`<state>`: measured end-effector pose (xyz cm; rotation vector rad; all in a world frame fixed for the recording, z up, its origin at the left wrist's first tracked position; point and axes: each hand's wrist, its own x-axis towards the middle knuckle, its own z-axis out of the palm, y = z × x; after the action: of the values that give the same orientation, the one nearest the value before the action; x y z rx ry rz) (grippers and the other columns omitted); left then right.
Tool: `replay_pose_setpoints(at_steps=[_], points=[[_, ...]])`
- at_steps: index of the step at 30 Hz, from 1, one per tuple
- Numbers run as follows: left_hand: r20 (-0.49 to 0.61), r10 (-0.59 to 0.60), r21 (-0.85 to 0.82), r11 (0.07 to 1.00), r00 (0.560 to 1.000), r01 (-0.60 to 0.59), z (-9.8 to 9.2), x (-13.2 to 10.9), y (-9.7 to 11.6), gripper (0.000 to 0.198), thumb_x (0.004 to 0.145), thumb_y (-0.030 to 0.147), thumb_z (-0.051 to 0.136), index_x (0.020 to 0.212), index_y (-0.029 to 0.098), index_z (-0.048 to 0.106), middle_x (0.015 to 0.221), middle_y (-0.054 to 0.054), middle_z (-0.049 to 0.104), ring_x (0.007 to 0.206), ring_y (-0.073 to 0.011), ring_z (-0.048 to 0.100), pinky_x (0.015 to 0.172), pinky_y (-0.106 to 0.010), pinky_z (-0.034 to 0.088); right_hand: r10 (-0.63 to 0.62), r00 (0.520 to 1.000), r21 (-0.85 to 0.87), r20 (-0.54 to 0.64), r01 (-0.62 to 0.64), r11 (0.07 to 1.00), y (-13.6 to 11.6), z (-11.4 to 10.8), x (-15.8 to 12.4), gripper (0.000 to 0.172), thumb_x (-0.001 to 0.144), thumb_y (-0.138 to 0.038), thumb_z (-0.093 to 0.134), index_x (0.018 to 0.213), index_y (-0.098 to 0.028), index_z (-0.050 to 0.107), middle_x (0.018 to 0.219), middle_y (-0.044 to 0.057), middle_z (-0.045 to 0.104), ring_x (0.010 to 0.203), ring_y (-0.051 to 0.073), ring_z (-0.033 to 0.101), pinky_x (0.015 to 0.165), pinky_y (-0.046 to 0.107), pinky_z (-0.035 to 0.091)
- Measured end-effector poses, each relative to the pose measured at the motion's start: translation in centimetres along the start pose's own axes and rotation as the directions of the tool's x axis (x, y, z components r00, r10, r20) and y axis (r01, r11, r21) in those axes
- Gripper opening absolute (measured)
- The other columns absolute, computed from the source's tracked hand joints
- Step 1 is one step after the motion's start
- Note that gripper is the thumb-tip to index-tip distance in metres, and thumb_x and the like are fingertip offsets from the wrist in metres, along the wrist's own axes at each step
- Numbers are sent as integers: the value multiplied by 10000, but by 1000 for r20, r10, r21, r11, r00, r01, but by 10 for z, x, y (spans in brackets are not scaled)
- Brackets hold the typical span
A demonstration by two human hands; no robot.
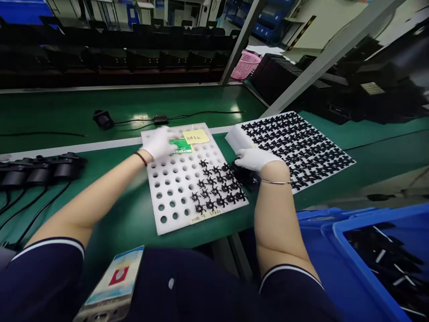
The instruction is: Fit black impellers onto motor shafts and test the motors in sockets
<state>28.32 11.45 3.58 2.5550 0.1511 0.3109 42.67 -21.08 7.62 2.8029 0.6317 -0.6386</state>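
My left hand [159, 142], in a white glove, is over the far left part of a white foam tray [170, 192] with rows of round holes. Its fingers are blurred, close to a green card [181, 146] lying on the tray. Small black bladed impellers [214, 190] fill holes at the tray's near right. A yellow handwritten note [195, 136] lies at the far edge. My right hand [256, 158], gloved too, is closed on a black part [247, 178] just right of this tray; the part's shape is mostly hidden.
A thicker stack of foam trays [311, 150] covered with impellers stands at right. Black cabled units [40, 172] line the left, and another black unit [103, 119] with a cable lies behind. Blue bins [362, 241] sit at lower right. A slanted metal post [331, 58] rises behind the stack.
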Motion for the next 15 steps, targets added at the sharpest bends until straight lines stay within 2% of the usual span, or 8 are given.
replay_pose_setpoints(at_steps=[2, 4, 7, 10, 13, 15], points=[[220, 84, 70, 992, 972, -102, 25, -13, 40, 256, 830, 227, 685, 1040, 176, 823, 1200, -89, 749, 1124, -267, 674, 1029, -364, 550, 23, 1000, 16, -14, -23, 1000, -11, 9, 1, 557, 891, -406, 658, 1358, -115, 747, 1358, 225, 716, 1299, 431, 649, 1104, 531, 515], [310, 57, 130, 986, 949, -102, 46, -23, 67, 245, 856, 212, 661, 1032, 168, 827, 1157, -122, 740, 1079, -291, 686, 957, -377, 562, 50, 998, 35, -38, -48, 998, -19, 13, 5, 547, 895, -415, 689, 1312, -68, 759, 1337, 268, 709, 1331, 466, 616, 1149, 593, 458], [258, -21, 146, 989, 966, -17, 65, -29, 85, 167, 860, 198, 674, 954, 153, 805, 1035, -130, 733, 993, -291, 690, 891, -371, 556, 86, 990, 91, -109, -77, 993, -23, 18, 9, 539, 854, -320, 743, 1293, -8, 748, 1312, 314, 697, 1294, 477, 620, 1117, 613, 452], [213, -24, 110, 994, 977, 0, 74, -28, 89, 122, 898, 204, 658, 839, 149, 750, 1006, -130, 717, 948, -274, 671, 887, -374, 546, 125, 975, 193, -182, -89, 977, -22, 22, 12, 510, 765, -222, 779, 1227, -7, 772, 1285, 328, 701, 1238, 494, 639, 1072, 618, 483], [178, 3, 58, 998, 984, -14, 73, -27, 90, 173, 932, 208, 636, 771, 159, 678, 1051, -122, 703, 973, -259, 659, 925, -377, 548, 147, 955, 339, -257, -53, 939, -15, 26, 12, 453, 688, -168, 767, 1133, -94, 811, 1283, 274, 719, 1241, 489, 646, 1109, 617, 482], [131, -3, -33, 999, 991, 7, 68, -28, 90, 171, 942, 189, 622, 773, 163, 629, 1071, -116, 692, 1022, -252, 660, 978, -383, 551, 155, 934, 456, -323, 10, 890, -9, 30, 10, 470, 689, -189, 737, 1154, -163, 802, 1291, 213, 728, 1256, 450, 653, 1152, 597, 472]])
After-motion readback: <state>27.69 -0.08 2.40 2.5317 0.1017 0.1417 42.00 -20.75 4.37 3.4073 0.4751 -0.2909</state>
